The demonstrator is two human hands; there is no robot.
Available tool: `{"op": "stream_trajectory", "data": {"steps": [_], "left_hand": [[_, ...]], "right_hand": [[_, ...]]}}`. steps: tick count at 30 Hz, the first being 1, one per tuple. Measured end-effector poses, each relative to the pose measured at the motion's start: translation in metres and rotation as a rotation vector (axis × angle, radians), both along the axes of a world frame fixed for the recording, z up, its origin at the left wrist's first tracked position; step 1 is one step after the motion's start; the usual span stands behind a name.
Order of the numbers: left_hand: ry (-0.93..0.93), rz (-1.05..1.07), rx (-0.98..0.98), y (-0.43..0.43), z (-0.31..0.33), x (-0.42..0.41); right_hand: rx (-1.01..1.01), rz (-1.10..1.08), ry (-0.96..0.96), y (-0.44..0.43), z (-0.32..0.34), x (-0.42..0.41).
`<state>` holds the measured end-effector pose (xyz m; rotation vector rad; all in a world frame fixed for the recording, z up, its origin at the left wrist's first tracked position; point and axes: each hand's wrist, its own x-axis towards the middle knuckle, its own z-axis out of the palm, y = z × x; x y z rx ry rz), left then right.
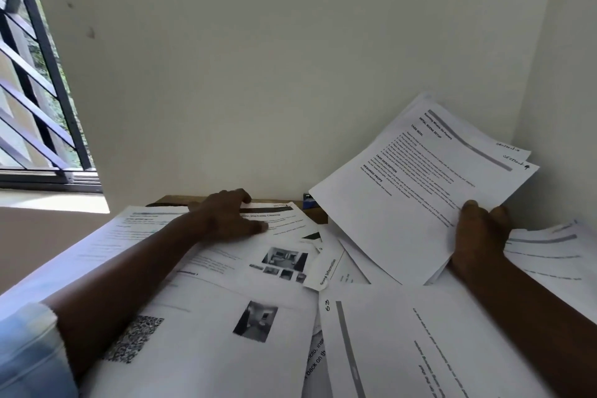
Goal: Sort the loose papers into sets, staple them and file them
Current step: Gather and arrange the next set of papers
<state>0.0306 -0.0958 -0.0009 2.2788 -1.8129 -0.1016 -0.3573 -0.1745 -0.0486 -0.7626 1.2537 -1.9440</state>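
Sorting looks barely begun: loose white printed papers (258,317) cover the tabletop (181,199) across the lower frame. The right hand (478,236), centre right, has its grip clenched on a lifted sheaf of white sheets (420,191). The left hand (226,216) rests on one page; I cannot tell its grip. Stapling and filing remain.

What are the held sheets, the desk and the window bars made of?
Sheets in the right hand: thin matte white paper, printed black; they flex and fan. Desk: looks like wood or wood veneer, judging by the brown strip at the far edge. Window bars: likely dark painted metal, in slim straight sections.
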Motion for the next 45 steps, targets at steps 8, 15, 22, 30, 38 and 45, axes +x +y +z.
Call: {"op": "stream_trajectory", "data": {"steps": [8, 15, 22, 30, 38, 45], "left_hand": [[0.450, -0.153, -0.369, 0.004, 0.013, 0.024], [0.614, -0.223, -0.483, 0.007, 0.017, 0.026], [0.653, -0.190, -0.535, 0.008, 0.015, 0.027], [0.556, -0.288, -0.525, 0.011, 0.017, 0.022], [0.542, -0.386, -0.477, 0.010, 0.012, 0.023], [0.588, -0.307, -0.435, 0.009, 0.009, 0.025]], "right_hand": [[0.051, -0.031, 0.047, 0.004, 0.004, -0.001], [-0.015, -0.016, 0.102, 0.005, 0.000, -0.002], [-0.045, -0.029, 0.199, 0.012, 0.003, 0.002], [-0.063, -0.044, 0.314, 0.013, 0.002, 0.006], [-0.084, -0.036, 0.305, 0.009, 0.000, 0.007], [-0.081, -0.021, 0.312, 0.010, 0.000, 0.008]]}}
